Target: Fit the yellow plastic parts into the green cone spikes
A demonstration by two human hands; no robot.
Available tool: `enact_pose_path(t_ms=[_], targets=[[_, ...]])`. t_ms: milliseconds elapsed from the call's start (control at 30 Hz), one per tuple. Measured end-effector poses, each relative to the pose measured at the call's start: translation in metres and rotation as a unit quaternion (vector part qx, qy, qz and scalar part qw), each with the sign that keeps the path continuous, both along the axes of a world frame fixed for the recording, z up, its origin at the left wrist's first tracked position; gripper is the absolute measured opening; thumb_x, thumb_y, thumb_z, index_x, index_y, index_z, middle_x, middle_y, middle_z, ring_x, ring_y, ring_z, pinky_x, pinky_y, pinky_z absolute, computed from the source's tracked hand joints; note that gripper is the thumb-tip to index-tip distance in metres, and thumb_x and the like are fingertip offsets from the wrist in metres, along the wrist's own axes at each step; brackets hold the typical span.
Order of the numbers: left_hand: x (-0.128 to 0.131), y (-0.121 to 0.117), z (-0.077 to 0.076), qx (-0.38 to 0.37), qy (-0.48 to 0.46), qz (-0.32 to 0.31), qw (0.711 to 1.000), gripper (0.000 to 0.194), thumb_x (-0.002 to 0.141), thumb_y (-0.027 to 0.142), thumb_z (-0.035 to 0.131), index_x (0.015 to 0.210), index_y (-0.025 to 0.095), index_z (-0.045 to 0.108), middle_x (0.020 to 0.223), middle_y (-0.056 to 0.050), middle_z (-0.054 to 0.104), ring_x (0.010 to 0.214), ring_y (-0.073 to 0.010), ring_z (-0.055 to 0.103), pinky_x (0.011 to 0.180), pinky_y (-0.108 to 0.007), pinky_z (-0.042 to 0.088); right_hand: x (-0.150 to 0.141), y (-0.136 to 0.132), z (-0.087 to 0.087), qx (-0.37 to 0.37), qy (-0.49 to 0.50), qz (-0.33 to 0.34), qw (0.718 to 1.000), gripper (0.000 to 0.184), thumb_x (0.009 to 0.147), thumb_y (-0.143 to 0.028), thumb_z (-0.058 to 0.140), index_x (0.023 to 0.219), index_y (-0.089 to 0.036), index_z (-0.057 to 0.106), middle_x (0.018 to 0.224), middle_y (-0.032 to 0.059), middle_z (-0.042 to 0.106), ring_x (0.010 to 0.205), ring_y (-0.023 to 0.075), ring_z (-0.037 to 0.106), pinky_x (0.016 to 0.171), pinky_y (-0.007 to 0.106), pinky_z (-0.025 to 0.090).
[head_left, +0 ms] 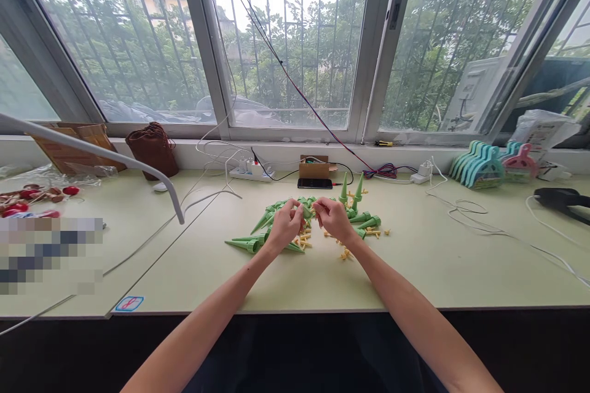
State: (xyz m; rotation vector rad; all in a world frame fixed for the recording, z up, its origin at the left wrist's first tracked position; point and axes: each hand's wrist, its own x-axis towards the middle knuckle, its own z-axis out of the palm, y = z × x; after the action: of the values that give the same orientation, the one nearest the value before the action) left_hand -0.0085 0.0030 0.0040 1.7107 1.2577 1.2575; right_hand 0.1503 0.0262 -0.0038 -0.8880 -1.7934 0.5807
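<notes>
Bare hands and forearms up top, dark fabric down below

And here we have it: the left hand (286, 224) and right hand (334, 221), both bare, slim-fingered, running through narrow wrists into slender left forearm (221, 302) and right forearm (400, 291), smooth and broadening towards the elbows, a tiny dark spot showing on the left one, and there's the clothing (299, 350), deep navy going nearly black, faintly creased, its cut too shadowed to tell

So the phone (314, 183) sits on the desk (198, 276) just in front of the open box (318, 168), power strip (252, 173) left of them, hangers (477, 166) well off right, drawstring bag (152, 150) left, probably against the sill.
</notes>
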Motion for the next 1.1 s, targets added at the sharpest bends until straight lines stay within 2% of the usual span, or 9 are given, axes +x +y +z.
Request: enact_pose_path(t_ms=[367, 600, 1100], targets=[[0.0015, 0.0004, 0.0022, -0.062, -0.036, -0.049, 0.996, 0.033, 0.085, 0.052, 0.046, 0.093, 0.020, 0.046, 0.053, 0.001, 0.061, 0.041, -0.0151, 0.058, 0.037, -0.023, 0.044, 0.0009, -0.0018, 0.0019, 0.001, 0.001, 0.003, 1.000, 0.029, 0.092, -0.037, 0.043, 0.072, -0.020, 0.052, 0.056, -0.0022, 0.053, 0.042, 0.0106, 0.049, 0.050, 0.024, 0.040], [0.0009, 0.0008, -0.0018, -0.025, -0.007, -0.054, 0.998, 0.038, 0.085, 0.056, 0.047, 0.096, 0.020, 0.047, 0.057, 0.002, 0.060, 0.044, -0.0137, 0.059, 0.039, -0.022, 0.045, 0.0014, 0.0000, 0.0013, 0.001, 0.000, 0.006, 1.000, 0.029, 0.092, -0.037, 0.043, 0.072, -0.019, 0.052, 0.058, -0.0022, 0.054, 0.041, 0.0097, 0.049, 0.050, 0.023, 0.040], [-0.0002, -0.0026, -0.0010, 0.043, 0.029, -0.035, 0.998, 0.034, 0.084, 0.048, 0.054, 0.104, 0.021, 0.045, 0.061, 0.005, 0.054, 0.047, -0.0131, 0.060, 0.042, -0.020, 0.043, 0.0022, 0.0022, -0.0010, 0.001, -0.010, -0.007, 1.000, 0.030, 0.092, -0.038, 0.043, 0.070, -0.020, 0.051, 0.055, -0.0015, 0.054, 0.043, 0.0112, 0.047, 0.049, 0.024, 0.038]])
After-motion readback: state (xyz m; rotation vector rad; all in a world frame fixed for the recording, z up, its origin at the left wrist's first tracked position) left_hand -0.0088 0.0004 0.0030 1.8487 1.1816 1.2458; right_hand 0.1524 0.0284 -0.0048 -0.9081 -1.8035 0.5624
